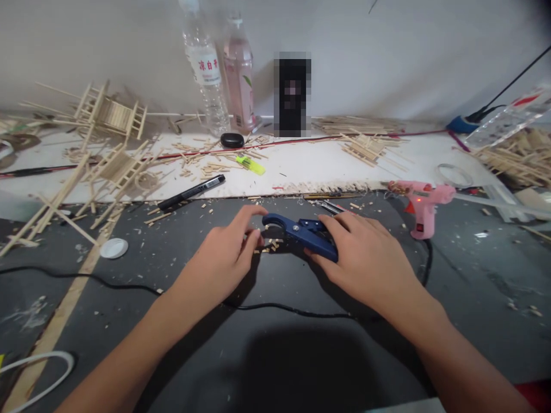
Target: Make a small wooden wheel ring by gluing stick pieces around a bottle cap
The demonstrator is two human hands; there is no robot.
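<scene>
My right hand (365,258) grips the handles of a blue cutter (297,229) resting low over the dark mat (275,321). The cutter's curved jaw points left toward my left hand (230,255). My left hand's fingers are pinched together on a small wooden stick piece (258,234) held at the cutter's jaw. Several short cut stick bits (272,246) lie on the mat just beneath the jaw, between the two hands.
A pink glue gun (419,209) stands to the right, its black cord (275,308) running across the mat. A black marker (191,192), a yellow highlighter (251,165), two bottles (206,69), stick ladders (112,115) and stick piles (512,158) crowd the white board behind.
</scene>
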